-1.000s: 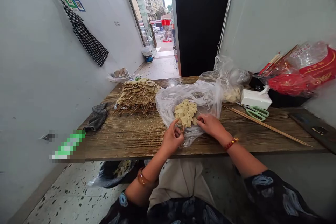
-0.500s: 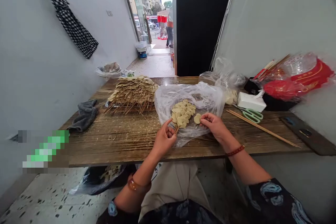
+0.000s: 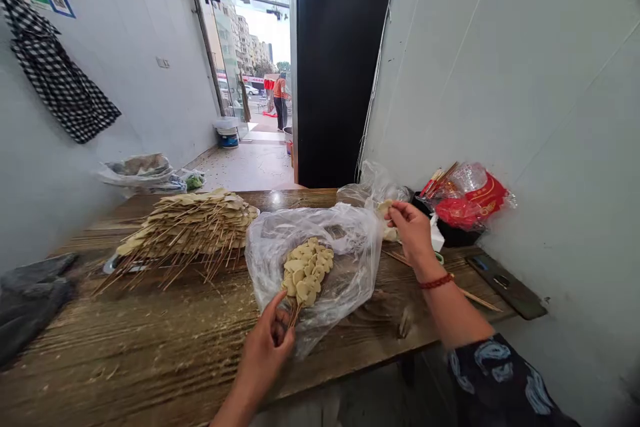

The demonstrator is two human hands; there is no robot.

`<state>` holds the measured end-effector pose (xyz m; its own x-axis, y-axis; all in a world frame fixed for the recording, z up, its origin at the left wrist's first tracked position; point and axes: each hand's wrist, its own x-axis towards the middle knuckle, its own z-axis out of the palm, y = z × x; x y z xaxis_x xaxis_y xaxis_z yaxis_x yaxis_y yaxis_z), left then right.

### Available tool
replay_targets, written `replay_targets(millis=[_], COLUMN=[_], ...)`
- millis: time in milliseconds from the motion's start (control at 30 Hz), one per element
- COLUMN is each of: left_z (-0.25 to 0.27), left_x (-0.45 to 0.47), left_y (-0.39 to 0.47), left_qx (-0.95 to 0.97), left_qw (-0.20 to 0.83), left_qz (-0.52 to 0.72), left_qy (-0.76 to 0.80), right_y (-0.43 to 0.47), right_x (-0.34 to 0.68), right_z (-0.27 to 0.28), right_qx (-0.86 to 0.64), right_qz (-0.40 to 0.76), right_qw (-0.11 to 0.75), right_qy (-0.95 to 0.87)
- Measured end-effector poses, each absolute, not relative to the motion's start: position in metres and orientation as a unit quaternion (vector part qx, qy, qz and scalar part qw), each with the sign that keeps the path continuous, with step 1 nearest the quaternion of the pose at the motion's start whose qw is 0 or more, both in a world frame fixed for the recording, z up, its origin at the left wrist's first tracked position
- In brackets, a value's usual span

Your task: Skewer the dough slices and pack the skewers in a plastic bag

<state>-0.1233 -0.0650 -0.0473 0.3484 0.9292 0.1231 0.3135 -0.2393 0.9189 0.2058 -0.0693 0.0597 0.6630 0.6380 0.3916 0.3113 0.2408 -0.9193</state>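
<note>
My left hand (image 3: 270, 341) is closed round the thin sticks of a bundle of skewers (image 3: 307, 270), threaded with pale yellow round slices that look like potato. The bundle lies on a crumpled clear plastic bag (image 3: 350, 273). Raised over the right part of the table, my right hand (image 3: 413, 233) pinches one loose pale slice (image 3: 385, 208) between thumb and fingers. Behind that slice is another clear bag (image 3: 373, 180), with pale contents partly hidden. To the left, a large stack of filled skewers (image 3: 193, 230) rests on a tray, sticks toward me.
A dark grey cloth (image 3: 35, 300) lies at the table's left. Bare bamboo sticks (image 3: 480, 300), partly hidden scissors (image 3: 439, 258), a black box with red packaging (image 3: 457, 233) and a dark flat board (image 3: 507, 285) are at right. Crumbs dot the wooden table (image 3: 165, 347).
My right hand has moved up and away from the bundle, carrying the slice toward the far right bag. My left hand keeps hold of the sticks. The camera view has tilted up and turned right.
</note>
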Motion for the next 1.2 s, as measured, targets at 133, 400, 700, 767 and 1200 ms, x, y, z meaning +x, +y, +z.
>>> replay_targets(millis=[133,400,700,767,1200], left_z=[-0.049,-0.044,-0.048,-0.048,-0.058], left_x=[-0.123,-0.124,-0.124,-0.124,-0.125], left_y=[-0.066,-0.067,-0.062,-0.062,-0.064], left_qx=[0.686,0.7,0.687,0.684,0.684], left_qw=[0.44,0.412,0.426,0.427,0.418], left_qz=[0.367,0.341,0.348,0.349,0.359], left_qy=[0.449,0.473,0.475,0.477,0.478], right_y=[-0.027,0.027,-0.052,-0.058,0.018], right_x=[0.232,0.235,0.308,0.306,0.273], right_z=[0.079,0.073,0.067,0.073,0.069], right_qx=[-0.647,-0.767,-0.869,-0.867,-0.835], right_qz=[0.066,0.022,-0.002,-0.035,-0.121], right_qw=[0.618,0.299,0.071,0.083,0.195], right_qy=[-0.441,-0.568,-0.489,-0.49,-0.501])
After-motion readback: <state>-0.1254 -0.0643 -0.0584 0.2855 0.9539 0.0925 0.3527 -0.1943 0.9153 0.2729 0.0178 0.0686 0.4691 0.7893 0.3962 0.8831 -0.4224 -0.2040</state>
